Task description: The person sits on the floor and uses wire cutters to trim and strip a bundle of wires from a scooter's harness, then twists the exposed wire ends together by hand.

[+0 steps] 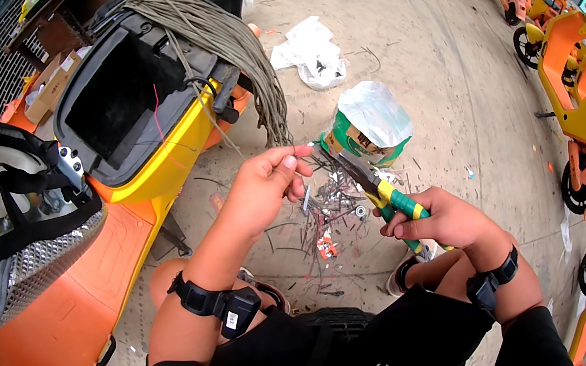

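Observation:
My left hand (273, 179) is raised in the middle, thumb and forefinger pinched together on what looks like a thin wire. The rest of that wire is hard to make out. My right hand (444, 217) is wrapped round the green and yellow handles of a pair of pliers (360, 173). Their dark jaws point up and left, close to my left fingertips. A thick bundle of grey-green cable (238, 51) drapes over the rear of a yellow and orange scooter (173, 169), and its lower end hangs down just behind my left hand.
A green tub (348, 138) with a white sheet (375, 113) over it stands beyond the pliers. Wire scraps (329, 212) litter the floor between my feet. A padded bag (10, 225) sits on the scooter's left. White plastic bags (313, 54) lie farther off. Parked scooters (575, 94) line the right.

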`<move>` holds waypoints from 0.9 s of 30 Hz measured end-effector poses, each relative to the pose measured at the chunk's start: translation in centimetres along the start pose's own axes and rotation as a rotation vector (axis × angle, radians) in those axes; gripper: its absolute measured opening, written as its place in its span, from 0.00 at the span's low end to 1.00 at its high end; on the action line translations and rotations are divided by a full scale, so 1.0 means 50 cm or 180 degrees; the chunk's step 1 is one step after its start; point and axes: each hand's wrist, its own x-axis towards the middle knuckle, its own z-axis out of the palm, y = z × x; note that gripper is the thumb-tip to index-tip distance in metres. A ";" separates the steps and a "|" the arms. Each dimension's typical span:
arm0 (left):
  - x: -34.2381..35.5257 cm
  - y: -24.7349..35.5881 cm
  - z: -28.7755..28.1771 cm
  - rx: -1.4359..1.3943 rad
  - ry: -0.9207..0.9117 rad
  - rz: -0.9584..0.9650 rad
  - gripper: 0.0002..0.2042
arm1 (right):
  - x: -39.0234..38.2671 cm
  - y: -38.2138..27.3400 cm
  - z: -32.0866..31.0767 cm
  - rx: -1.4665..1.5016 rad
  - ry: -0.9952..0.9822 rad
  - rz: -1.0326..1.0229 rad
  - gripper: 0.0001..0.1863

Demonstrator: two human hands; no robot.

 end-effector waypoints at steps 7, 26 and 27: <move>-0.004 0.017 0.016 -0.0443 -0.0147 0.0043 0.17 | 0.004 -0.025 0.020 -0.0009 0.0117 -0.0135 0.07; 0.005 0.017 0.031 -0.0834 -0.0074 0.0110 0.11 | 0.027 -0.017 0.044 0.0223 0.0088 -0.0362 0.08; 0.006 0.011 0.031 -0.0804 -0.0084 0.0076 0.11 | 0.028 -0.016 0.046 0.0208 0.0097 -0.0380 0.08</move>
